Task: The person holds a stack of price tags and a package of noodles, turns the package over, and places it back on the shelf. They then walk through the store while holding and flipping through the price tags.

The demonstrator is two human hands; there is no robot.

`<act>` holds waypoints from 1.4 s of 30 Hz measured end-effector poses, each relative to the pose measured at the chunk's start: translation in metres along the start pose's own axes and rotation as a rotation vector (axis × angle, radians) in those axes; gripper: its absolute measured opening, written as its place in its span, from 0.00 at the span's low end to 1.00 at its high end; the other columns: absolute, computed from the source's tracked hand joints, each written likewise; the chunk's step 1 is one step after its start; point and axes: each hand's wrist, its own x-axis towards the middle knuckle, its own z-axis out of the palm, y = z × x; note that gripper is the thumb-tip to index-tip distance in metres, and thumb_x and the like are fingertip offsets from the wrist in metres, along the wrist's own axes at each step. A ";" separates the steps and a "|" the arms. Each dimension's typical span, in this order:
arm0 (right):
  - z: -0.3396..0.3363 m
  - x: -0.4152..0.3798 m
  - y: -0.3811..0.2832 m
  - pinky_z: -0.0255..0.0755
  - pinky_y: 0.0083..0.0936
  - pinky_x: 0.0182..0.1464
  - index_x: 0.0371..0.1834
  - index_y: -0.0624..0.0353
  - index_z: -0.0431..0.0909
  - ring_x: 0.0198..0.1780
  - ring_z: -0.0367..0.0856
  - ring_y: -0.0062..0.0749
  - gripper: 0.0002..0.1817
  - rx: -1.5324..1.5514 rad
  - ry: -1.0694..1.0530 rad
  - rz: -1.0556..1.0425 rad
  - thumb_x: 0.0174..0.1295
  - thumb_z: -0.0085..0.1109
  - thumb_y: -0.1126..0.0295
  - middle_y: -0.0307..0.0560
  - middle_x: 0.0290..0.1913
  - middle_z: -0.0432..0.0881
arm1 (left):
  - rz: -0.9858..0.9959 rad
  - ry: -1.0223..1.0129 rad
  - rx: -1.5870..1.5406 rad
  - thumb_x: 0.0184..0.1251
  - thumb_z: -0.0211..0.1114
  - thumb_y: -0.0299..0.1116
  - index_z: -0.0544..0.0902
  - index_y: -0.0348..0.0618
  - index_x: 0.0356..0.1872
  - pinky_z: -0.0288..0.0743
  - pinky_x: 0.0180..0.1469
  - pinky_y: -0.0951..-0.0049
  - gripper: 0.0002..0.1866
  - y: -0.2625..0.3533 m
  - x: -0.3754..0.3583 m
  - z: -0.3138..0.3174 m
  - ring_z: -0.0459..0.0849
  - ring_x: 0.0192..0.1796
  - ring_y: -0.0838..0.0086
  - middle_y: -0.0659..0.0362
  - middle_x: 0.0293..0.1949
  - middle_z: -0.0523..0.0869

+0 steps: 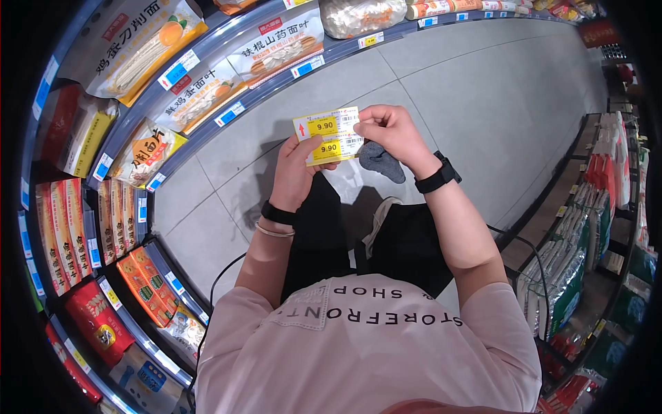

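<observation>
Two yellow-and-white price labels (327, 138) marked 9.90 are held up over the floor, one above the other and partly overlapping. My left hand (298, 169) is closed on their left side, its thumb across the front and fingertips showing under the lower label. At the upper label's right edge, my right hand (393, 134) pinches with thumb and forefinger. Below that hand, a dark grey, soft-looking piece (383, 162) appears close against the lower label's right end; I cannot tell whether the right hand holds it.
Shelves with bagged noodles (279, 45) and blue shelf tags (229, 114) curve along the left and top. Boxed goods (148, 286) fill the lower left. On the right stands another shelf with green-and-white packs (569, 269). Grey floor tiles (476, 90) lie between.
</observation>
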 end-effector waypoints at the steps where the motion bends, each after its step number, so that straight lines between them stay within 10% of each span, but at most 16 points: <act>1: 0.000 0.000 0.001 0.72 0.14 0.34 0.38 0.72 0.79 0.31 0.77 0.14 0.09 -0.005 0.002 0.000 0.56 0.59 0.77 0.41 0.31 0.83 | -0.003 0.000 -0.001 0.67 0.55 0.31 0.75 0.35 0.48 0.81 0.34 0.72 0.13 0.000 0.000 0.000 0.84 0.35 0.68 0.51 0.40 0.83; 15: -0.013 0.015 -0.006 0.66 0.13 0.30 0.29 0.64 0.79 0.25 0.71 0.13 0.09 0.081 0.344 0.070 0.55 0.63 0.68 0.34 0.23 0.76 | 0.057 0.075 -0.069 0.68 0.55 0.30 0.76 0.38 0.49 0.77 0.46 0.70 0.12 0.015 -0.007 -0.016 0.82 0.44 0.71 0.56 0.44 0.82; 21: 0.009 0.025 -0.017 0.70 0.17 0.34 0.47 0.64 0.70 0.33 0.75 0.22 0.18 0.087 0.137 0.294 0.54 0.61 0.72 0.42 0.37 0.77 | 0.083 -0.121 -0.309 0.69 0.54 0.31 0.70 0.39 0.57 0.63 0.65 0.59 0.17 0.025 -0.003 -0.016 0.74 0.59 0.65 0.54 0.55 0.77; 36: 0.033 0.130 0.021 0.72 0.18 0.45 0.50 0.66 0.76 0.45 0.78 0.20 0.16 0.216 -0.337 0.103 0.59 0.60 0.70 0.43 0.45 0.82 | 0.287 0.166 -0.303 0.66 0.55 0.26 0.75 0.37 0.51 0.68 0.57 0.70 0.13 0.024 0.038 -0.049 0.77 0.53 0.73 0.58 0.48 0.80; 42: -0.041 0.275 0.093 0.69 0.27 0.54 0.59 0.71 0.67 0.50 0.76 0.35 0.39 -0.335 0.357 -0.300 0.48 0.71 0.56 0.58 0.53 0.76 | 0.365 0.389 -0.196 0.66 0.56 0.27 0.76 0.39 0.50 0.69 0.53 0.72 0.12 0.034 0.030 -0.087 0.78 0.50 0.75 0.60 0.47 0.81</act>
